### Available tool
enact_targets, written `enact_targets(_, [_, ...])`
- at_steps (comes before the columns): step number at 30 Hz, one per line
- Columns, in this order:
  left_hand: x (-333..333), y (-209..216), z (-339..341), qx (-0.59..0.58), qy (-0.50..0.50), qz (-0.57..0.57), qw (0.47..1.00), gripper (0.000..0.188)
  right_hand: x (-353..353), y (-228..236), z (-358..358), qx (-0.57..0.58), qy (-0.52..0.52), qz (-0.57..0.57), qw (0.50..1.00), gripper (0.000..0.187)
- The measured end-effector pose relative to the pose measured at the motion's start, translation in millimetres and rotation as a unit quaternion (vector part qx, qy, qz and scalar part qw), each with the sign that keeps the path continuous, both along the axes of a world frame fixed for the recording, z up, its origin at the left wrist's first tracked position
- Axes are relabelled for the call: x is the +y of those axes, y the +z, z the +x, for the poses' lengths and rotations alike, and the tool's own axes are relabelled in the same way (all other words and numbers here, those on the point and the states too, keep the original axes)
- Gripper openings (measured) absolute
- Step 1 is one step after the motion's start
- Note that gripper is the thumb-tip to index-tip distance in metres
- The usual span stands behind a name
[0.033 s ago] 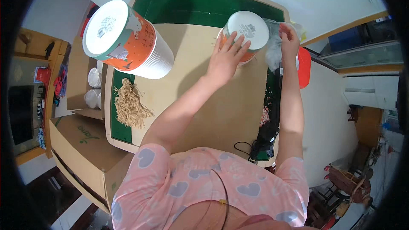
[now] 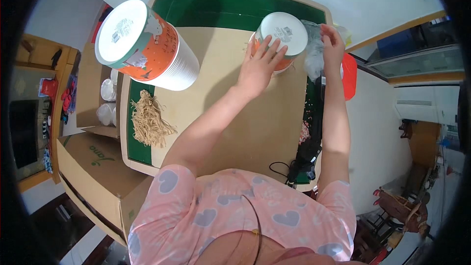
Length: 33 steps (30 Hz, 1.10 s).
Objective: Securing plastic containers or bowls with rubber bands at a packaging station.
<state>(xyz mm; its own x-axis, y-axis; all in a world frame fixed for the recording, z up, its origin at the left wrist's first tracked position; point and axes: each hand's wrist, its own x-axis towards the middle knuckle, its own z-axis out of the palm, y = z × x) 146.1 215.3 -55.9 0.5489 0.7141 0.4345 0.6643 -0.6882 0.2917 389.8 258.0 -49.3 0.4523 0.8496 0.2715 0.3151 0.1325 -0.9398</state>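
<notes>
An upside-down paper tub (image 2: 282,34) with a white base and an orange-and-green printed side stands toward the far right of the table. Against its near left side rests my left hand (image 2: 257,66), fingers spread. Just right of the tub is my right hand (image 2: 332,44), fingers curled together beside a crumpled clear plastic bag (image 2: 314,61); whether anything is pinched in them is hidden. A tall stack of nested paper tubs (image 2: 154,51), also upside down, rises at the far left. Nearer me on the left lies a heap of tan paper shreds (image 2: 147,120).
The table (image 2: 245,132) has a beige top with green borders. Along its right side lie a black device with a cable (image 2: 304,162), pink-and-white bits (image 2: 305,131) and a red object (image 2: 349,76). Cardboard boxes (image 2: 103,167) stand at the left, one holding white tubs (image 2: 108,89).
</notes>
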Motion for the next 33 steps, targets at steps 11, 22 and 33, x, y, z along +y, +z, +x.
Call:
enact_targets(11, [-79.7,11.4,-153.4,-0.287,0.221,0.035,0.932,0.055,-67.2,57.0,-176.5,-0.213,0.254,0.045,0.943,0.03])
enact_targets(22, [10.6,98.1,-297.1,-0.362,0.129,-0.161,0.909,0.102,-33.0,47.3,-303.6,-0.169,0.385,0.157,0.894,0.068])
enact_targets(33, [-10.1,174.0,-284.4,-0.408,0.098,-0.015,0.907,0.079,-40.6,120.1,-314.2,-0.278,0.323,0.228,0.875,0.082])
